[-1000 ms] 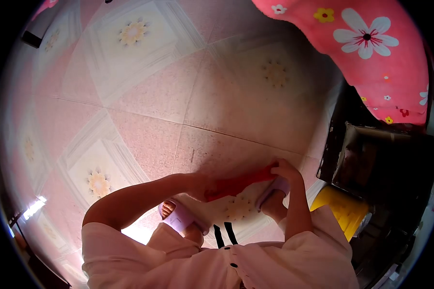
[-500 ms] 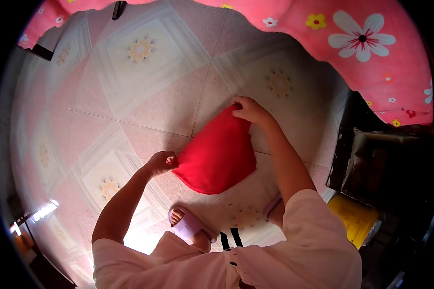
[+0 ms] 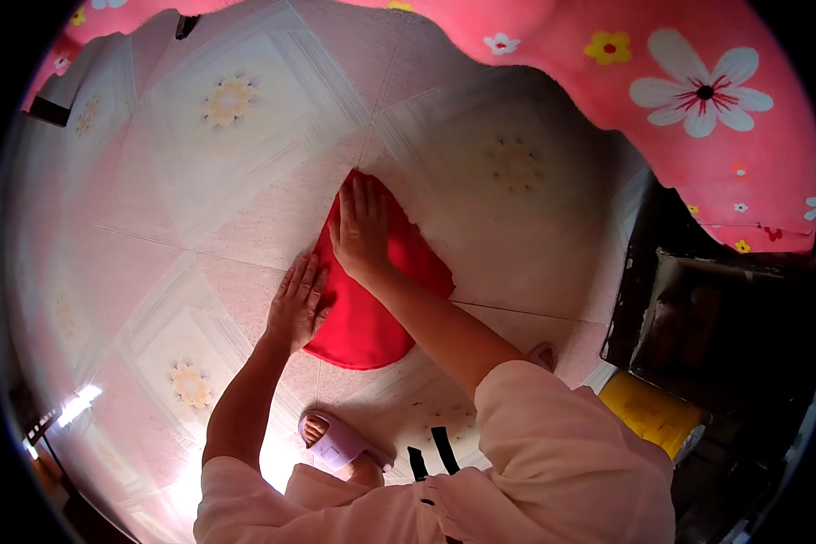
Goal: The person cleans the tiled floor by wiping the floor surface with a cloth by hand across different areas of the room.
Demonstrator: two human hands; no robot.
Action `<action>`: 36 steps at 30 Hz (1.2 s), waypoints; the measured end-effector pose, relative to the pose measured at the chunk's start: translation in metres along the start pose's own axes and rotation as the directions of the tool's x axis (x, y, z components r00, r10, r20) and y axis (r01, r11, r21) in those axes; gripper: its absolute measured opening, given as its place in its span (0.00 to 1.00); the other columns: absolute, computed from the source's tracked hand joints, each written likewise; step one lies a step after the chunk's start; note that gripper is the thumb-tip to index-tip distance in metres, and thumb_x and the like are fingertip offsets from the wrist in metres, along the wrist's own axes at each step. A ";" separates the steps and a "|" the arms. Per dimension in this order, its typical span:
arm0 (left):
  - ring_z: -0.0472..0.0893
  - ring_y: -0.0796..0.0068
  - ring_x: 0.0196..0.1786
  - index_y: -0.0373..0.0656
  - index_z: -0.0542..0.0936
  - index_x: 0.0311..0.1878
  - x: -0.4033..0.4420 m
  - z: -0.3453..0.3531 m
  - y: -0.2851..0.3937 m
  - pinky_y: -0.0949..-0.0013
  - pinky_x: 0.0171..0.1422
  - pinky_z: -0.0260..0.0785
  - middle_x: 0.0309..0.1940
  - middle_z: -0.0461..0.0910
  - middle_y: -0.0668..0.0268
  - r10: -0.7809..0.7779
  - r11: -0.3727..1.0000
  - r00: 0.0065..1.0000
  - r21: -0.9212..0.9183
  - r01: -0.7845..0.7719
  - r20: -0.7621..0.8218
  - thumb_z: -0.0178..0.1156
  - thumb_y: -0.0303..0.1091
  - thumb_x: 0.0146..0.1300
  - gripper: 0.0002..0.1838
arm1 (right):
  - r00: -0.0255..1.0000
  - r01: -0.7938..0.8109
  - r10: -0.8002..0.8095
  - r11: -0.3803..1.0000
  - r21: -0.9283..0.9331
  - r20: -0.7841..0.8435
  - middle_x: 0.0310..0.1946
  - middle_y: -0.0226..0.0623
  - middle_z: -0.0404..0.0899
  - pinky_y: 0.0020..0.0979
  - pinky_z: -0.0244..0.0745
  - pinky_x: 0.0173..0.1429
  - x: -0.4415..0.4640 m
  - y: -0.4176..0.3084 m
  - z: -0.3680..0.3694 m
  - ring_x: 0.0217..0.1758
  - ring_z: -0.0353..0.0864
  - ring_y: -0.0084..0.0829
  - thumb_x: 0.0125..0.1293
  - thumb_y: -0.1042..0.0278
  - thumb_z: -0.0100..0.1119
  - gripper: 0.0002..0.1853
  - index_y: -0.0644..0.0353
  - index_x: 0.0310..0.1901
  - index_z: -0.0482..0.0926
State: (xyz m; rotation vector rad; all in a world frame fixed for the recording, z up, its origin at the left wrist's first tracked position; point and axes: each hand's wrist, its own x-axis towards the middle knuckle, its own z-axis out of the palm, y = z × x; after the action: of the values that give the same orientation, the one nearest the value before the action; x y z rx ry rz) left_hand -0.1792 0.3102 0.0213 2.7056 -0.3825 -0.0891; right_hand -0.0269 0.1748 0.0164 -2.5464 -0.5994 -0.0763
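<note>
A red cloth (image 3: 372, 317) lies spread on the tiled floor (image 3: 272, 222), narrow at its far end and rounded at its near edge. My left hand (image 3: 296, 304) rests flat at the cloth's left edge, fingers stretched out and pointing away from me. Farther up, my right hand (image 3: 361, 227) presses flat on the cloth near its tip, with its fingers extended. Neither hand grips the fabric.
Pink flowered fabric (image 3: 698, 154) hangs along the top and upper right. A dark open-fronted piece of furniture (image 3: 639, 308) stands at the right, beside a yellow container (image 3: 648, 408). My purple slipper (image 3: 340, 444) is on the floor near me.
The red cloth, held up by both hands before, now lies on the floor. Both hands have let go of its edges and flattened out; the right hand has moved left.
</note>
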 end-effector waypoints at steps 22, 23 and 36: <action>0.40 0.40 0.83 0.26 0.49 0.78 0.046 0.041 0.059 0.48 0.86 0.33 0.80 0.42 0.38 -0.329 0.933 0.936 0.196 0.303 0.120 0.42 0.52 0.73 0.42 | 0.981 0.196 -0.196 0.980 0.034 -0.010 0.78 0.50 0.54 0.61 0.35 0.83 0.047 0.045 0.006 0.83 0.48 0.51 0.62 0.44 0.62 0.40 0.55 0.73 0.67; 0.38 0.44 0.84 0.27 0.48 0.79 0.056 0.043 0.066 0.50 0.86 0.30 0.81 0.39 0.41 -0.370 0.922 0.918 0.174 0.345 0.141 0.49 0.50 0.71 0.44 | 0.975 0.221 -0.221 0.975 0.028 -0.019 0.79 0.50 0.54 0.61 0.33 0.83 0.051 0.051 0.004 0.83 0.46 0.51 0.62 0.43 0.61 0.40 0.55 0.73 0.67; 0.45 0.50 0.84 0.30 0.57 0.77 0.224 0.070 0.136 0.53 0.86 0.37 0.81 0.48 0.44 -0.244 0.956 0.970 0.172 0.239 0.010 0.53 0.49 0.70 0.41 | 0.977 0.130 -0.150 0.982 -0.136 -0.150 0.76 0.48 0.61 0.68 0.42 0.79 0.111 0.205 -0.064 0.80 0.57 0.49 0.67 0.48 0.58 0.33 0.53 0.71 0.70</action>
State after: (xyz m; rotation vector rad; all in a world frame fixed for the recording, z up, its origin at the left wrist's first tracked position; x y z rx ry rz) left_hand -0.0064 0.1008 0.0099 2.9113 -0.0675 -0.1750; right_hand 0.1653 0.0303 -0.0068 -2.5830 -0.7301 -0.3747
